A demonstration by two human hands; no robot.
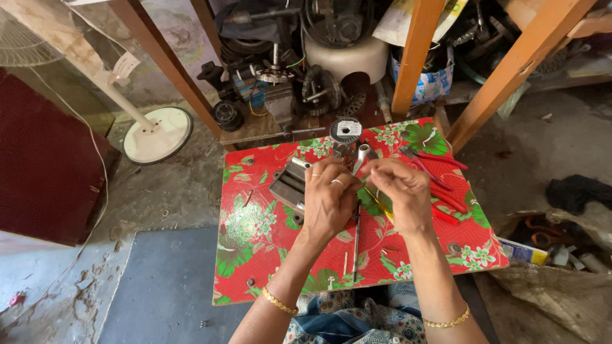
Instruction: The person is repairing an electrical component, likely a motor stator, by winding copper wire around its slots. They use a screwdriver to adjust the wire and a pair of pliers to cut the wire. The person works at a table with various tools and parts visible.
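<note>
A: What are the two hands doing?

B: Both are raised just above the small table (255, 255), close together, near touching. The left hand (329, 197) is curled, fingers pinched on something small between the two hands; the right hand (403, 194) is curled the same way, fingertips pinched toward the left. What they pinch is too small to tell for sure; it may be thin wire.

A: Any tool in them?

B: A yellow-handled tool (377, 202) shows under the right hand. Whether the hand grips it or it lies on the table, I cannot tell.

A: And right around the hands?

B: Just left of the left hand lies a grey metal block (288, 183) on the red flowered cloth. Behind the fingers stands a shiny metal piece (362, 155), and beyond that, at the table's far edge, a spool of wire (345, 130). A thin metal rod (356, 242) lies on the cloth below the hands, pointing toward the person.

A: To the right?

B: Red-handled pliers (433, 162) and other red handles on the cloth.

A: Farther out?

B: Motor parts (280, 83) piled under a wooden frame, and a white fan base (158, 134) on the floor to the left.
</note>
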